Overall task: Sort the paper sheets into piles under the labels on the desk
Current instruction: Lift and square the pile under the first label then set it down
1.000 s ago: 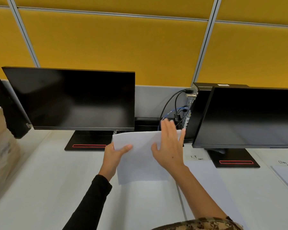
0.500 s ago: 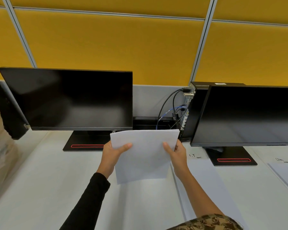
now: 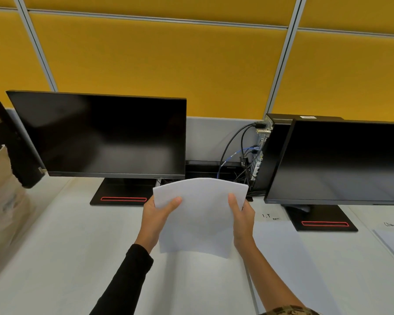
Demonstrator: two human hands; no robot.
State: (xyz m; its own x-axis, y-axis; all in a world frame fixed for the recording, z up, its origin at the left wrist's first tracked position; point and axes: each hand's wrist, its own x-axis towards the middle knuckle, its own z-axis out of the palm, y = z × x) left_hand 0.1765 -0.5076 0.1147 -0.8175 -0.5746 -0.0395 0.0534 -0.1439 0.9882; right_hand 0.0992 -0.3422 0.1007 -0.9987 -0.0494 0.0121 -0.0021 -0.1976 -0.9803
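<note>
Fingers of the left hand (image 3: 155,217) and right hand (image 3: 242,220) lie hidden behind the paper sheets (image 3: 198,214).

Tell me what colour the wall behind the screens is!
The wall panel is mustard yellow; the head view shows it.

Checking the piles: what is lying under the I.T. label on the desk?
White paper lies flat below the I.T. label; the right forearm covers its near left edge, so the sheet count is hidden.

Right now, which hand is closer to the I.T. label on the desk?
Right. The right hand grips the paper just beside the I.T. label; the left hand holds its opposite edge, farther away.
</note>
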